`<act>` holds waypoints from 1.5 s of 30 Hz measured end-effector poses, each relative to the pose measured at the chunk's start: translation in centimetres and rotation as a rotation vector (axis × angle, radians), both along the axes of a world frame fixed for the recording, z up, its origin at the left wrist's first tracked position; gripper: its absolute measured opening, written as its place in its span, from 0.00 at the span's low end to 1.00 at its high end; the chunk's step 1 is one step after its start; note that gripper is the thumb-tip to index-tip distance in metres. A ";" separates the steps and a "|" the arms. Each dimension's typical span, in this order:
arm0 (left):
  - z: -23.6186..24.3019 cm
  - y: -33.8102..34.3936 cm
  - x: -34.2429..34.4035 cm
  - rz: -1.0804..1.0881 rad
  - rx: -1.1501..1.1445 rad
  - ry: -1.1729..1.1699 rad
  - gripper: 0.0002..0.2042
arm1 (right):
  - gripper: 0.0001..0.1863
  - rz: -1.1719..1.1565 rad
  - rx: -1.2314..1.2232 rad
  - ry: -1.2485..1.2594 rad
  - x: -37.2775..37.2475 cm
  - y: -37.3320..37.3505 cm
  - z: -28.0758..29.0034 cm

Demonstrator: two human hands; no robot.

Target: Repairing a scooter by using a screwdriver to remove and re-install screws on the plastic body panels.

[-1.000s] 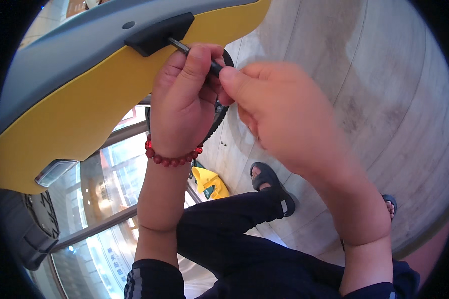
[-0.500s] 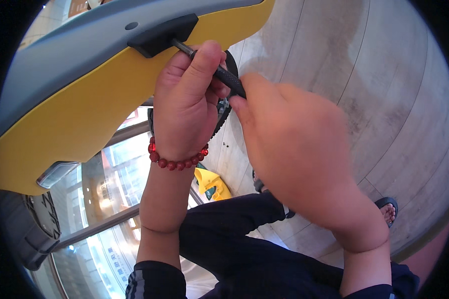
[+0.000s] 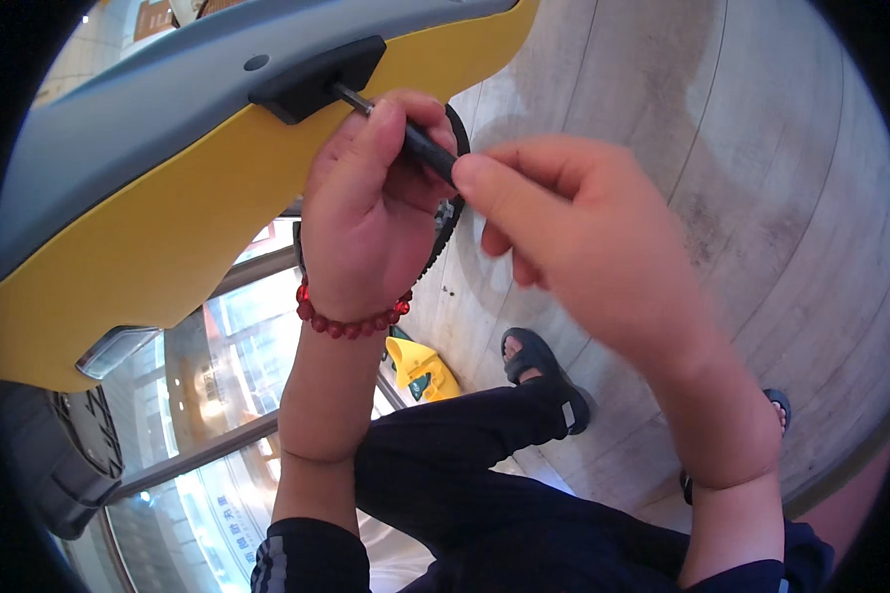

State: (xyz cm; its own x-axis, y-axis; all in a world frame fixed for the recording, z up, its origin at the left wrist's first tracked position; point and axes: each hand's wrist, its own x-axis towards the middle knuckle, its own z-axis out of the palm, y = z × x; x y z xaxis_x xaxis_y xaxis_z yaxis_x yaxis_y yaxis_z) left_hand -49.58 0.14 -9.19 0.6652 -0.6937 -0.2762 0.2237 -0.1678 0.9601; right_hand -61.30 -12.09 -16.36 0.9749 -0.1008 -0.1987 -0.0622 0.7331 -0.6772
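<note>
A screwdriver [image 3: 427, 150] with a black handle slants down to the right, its metal shaft running into a recess in a black plastic block [image 3: 318, 81]. That block is set on the edge of a yellow and grey-blue body panel [image 3: 158, 227]. Around the front of the handle curl the fingers of my left hand [image 3: 371, 203], which wears a red bead bracelet. The handle's rear end is pinched between the thumb and fingers of my right hand [image 3: 564, 208], slightly blurred. The screwdriver's tip is hidden inside the block.
Behind my left wrist a black tyre [image 3: 453, 212] partly shows. A yellow plastic piece [image 3: 423, 368] lies on the floor near my leg. At lower left are a black wheel [image 3: 69, 450] and a glass pane [image 3: 203, 395]. Wood-look floorboards [image 3: 761, 198] stretch off to the right.
My right hand has turned about the handle, its thumb now on top and the fingers more visible. The screwdriver and my left hand have shifted slightly.
</note>
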 end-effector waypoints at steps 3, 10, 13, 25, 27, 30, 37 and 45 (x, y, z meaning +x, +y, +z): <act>-0.2 0.2 0.0 -0.019 -0.012 -0.028 0.16 | 0.13 -0.540 -1.045 -0.219 -0.4 1.2 0.2; -0.4 0.2 0.1 -0.030 -0.009 -0.061 0.16 | 0.13 -0.467 -1.124 -0.106 0.3 2.3 0.6; -0.4 0.2 0.1 -0.097 -0.032 -0.017 0.16 | 0.17 -0.312 -0.367 -0.111 0.6 2.1 0.7; -0.1 -0.3 -0.2 -0.008 0.052 -0.103 0.15 | 0.15 -0.384 -0.470 -0.036 0.3 1.9 1.0; 0.0 -0.4 -0.3 0.007 0.060 -0.102 0.15 | 0.13 -0.527 -0.845 -0.040 0.1 2.5 1.2; 0.2 -0.4 -0.4 0.025 0.066 -0.053 0.15 | 0.11 -0.557 -1.104 -0.006 0.4 3.1 1.2; -0.1 -0.2 -0.4 0.016 0.055 -0.054 0.15 | 0.13 -0.433 -0.601 -0.059 1.1 2.1 1.5; 0.0 0.0 0.0 0.039 0.025 -0.001 0.16 | 0.21 0.159 0.674 0.124 1.2 0.5 1.2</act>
